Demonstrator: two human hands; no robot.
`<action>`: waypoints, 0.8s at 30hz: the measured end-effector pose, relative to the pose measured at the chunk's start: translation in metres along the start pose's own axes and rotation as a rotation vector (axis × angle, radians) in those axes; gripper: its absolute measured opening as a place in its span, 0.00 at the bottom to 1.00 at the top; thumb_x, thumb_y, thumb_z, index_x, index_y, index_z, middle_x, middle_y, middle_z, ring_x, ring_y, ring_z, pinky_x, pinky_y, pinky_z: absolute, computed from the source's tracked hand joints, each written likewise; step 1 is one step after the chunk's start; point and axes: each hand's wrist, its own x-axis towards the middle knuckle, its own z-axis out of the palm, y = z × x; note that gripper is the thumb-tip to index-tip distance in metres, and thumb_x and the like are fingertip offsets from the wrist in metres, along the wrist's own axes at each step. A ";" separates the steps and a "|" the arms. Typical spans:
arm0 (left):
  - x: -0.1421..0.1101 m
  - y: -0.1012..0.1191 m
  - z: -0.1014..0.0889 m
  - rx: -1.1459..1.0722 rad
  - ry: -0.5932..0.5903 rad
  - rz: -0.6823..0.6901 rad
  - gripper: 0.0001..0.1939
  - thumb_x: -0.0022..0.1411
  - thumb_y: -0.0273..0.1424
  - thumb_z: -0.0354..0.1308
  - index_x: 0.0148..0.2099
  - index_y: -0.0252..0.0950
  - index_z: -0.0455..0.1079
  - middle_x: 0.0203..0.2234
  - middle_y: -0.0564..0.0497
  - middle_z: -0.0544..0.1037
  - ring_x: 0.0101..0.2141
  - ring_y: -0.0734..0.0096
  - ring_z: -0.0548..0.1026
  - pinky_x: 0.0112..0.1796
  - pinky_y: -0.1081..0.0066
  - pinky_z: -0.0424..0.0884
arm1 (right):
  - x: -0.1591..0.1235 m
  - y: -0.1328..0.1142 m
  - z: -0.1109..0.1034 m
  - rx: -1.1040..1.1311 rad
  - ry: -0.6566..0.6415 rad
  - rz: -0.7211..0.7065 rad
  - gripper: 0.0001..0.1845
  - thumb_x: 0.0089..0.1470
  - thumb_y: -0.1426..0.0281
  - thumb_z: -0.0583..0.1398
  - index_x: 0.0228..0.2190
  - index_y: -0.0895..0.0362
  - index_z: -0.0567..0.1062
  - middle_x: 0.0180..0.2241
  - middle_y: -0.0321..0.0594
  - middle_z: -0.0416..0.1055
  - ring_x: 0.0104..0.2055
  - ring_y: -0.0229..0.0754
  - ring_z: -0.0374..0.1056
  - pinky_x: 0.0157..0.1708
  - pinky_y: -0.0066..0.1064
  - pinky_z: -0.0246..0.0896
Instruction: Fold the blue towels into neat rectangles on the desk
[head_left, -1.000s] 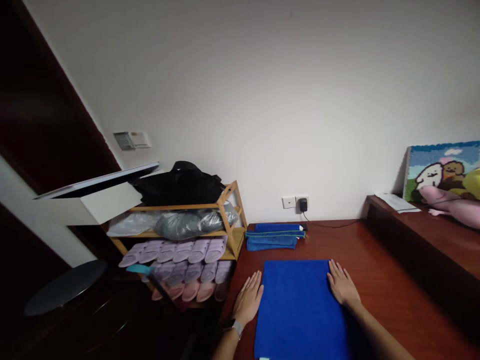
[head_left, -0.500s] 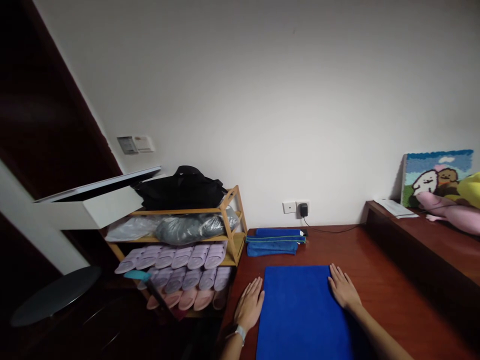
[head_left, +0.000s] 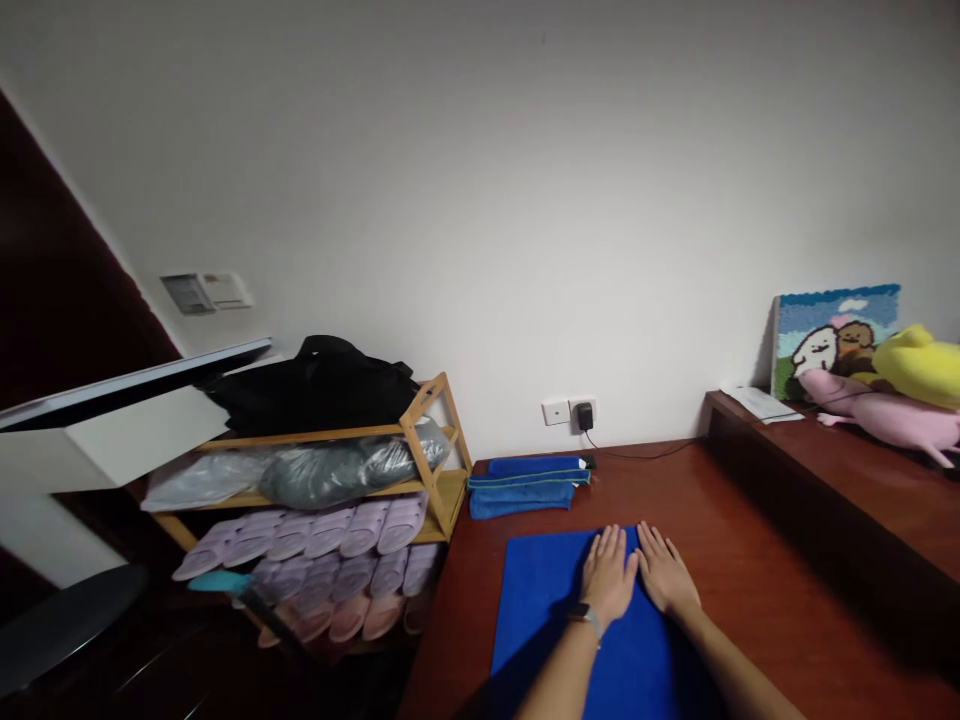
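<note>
A blue towel (head_left: 536,600) lies spread flat on the reddish-brown desk (head_left: 757,580), its near part running out of the picture. My left hand (head_left: 609,578), with a watch on the wrist, rests palm down on the towel's right half, fingers stretched out. Close beside it, my right hand (head_left: 667,575) lies flat along the towel's right edge, fingers extended. Neither hand grips anything. Beyond the spread towel, several folded blue cloths (head_left: 525,492) lie in a small stack by the wall.
Left of the desk stands a wooden rack (head_left: 439,470) with slippers (head_left: 367,525), plastic-wrapped items and a black bag (head_left: 315,390). A black plug (head_left: 584,416) with a cable sits in the wall. On the raised ledge at right are papers (head_left: 761,404), a dog picture (head_left: 832,340) and plush toys (head_left: 892,415).
My left hand has moved right, from beside the towel's left edge onto the towel next to my right hand. My right hand stays at the right edge. The view has turned slightly right.
</note>
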 end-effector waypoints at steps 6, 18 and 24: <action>0.005 -0.016 0.005 0.026 -0.077 -0.007 0.36 0.76 0.50 0.32 0.76 0.38 0.55 0.73 0.47 0.57 0.73 0.61 0.54 0.72 0.56 0.51 | 0.000 0.000 0.001 -0.029 0.001 0.005 0.37 0.68 0.62 0.38 0.73 0.62 0.51 0.75 0.41 0.44 0.77 0.46 0.41 0.74 0.44 0.37; -0.077 -0.181 -0.091 0.200 -0.082 -0.319 0.36 0.77 0.48 0.31 0.76 0.33 0.51 0.74 0.42 0.54 0.73 0.59 0.52 0.71 0.53 0.52 | -0.001 -0.001 0.001 0.020 0.023 0.035 0.38 0.69 0.59 0.37 0.73 0.62 0.50 0.75 0.40 0.47 0.77 0.45 0.41 0.75 0.43 0.35; -0.136 -0.181 -0.095 0.171 0.003 -0.339 0.33 0.78 0.45 0.34 0.75 0.36 0.57 0.72 0.44 0.59 0.71 0.61 0.57 0.70 0.53 0.57 | 0.000 -0.001 0.003 -0.004 0.019 0.038 0.39 0.68 0.58 0.35 0.73 0.62 0.49 0.75 0.40 0.46 0.77 0.45 0.40 0.75 0.43 0.35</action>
